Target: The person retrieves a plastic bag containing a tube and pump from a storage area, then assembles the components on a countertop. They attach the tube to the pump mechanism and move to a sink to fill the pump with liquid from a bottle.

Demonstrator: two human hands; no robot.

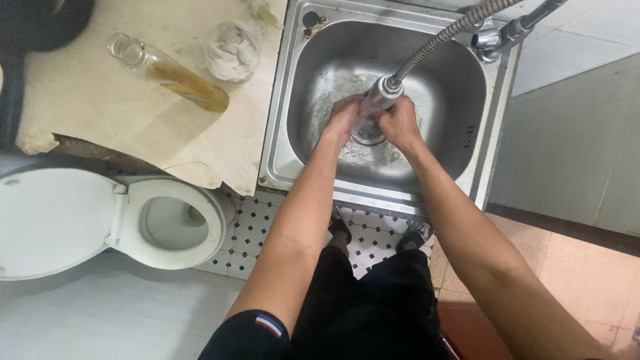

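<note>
Hands together over the sink (280, 127) drain: my left hand (343, 123) cupped loosely, empty, right hand (400, 123) gripping the spray head (380, 97); best kept low, aimed down, to limit splashing.

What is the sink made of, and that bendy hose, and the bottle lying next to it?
The sink looks like brushed stainless steel: grey and dully reflective. The bendy hose seems to be ribbed, shiny metal. The bottle is see-through with amber liquid inside, likely glass, possibly clear plastic.

Bare forearms, black short sleeve (248, 337) — red, white, blue stripe patch (269, 325); black trousers (373, 307), dark shoes (415, 235)
</note>
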